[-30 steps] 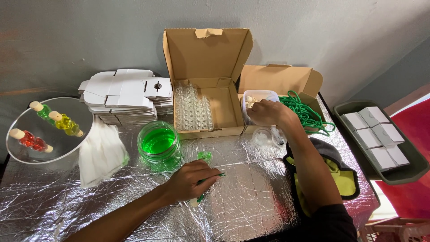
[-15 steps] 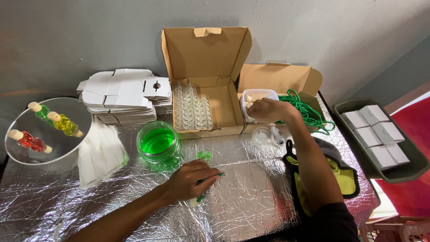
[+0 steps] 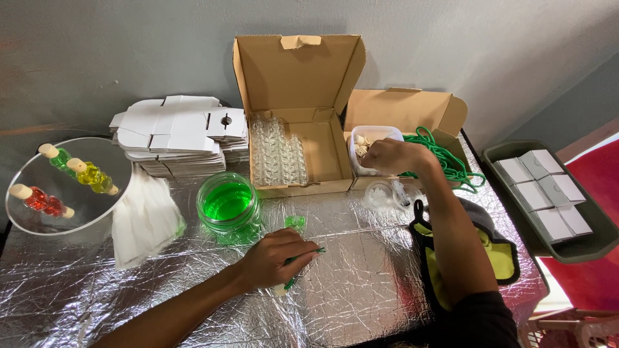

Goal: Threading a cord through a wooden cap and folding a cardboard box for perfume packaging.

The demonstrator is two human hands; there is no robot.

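Silver foil-covered bench under everything. Far left: round clear glass plate with small red, yellow and green corked bottles. Beside it, stack of flat white cardboard blanks, then glass jar of green liquid. Left hand, fingers clenched on small green-filled bottle, resting on foil below jar. Right hand at white plastic tub of corks; fingers curled, grip impossible to tell. Far right: dark green tray.

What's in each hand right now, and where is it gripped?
Left hand pins a small green bottle around its middle. Right hand reaches into the tub; any hold is hidden.
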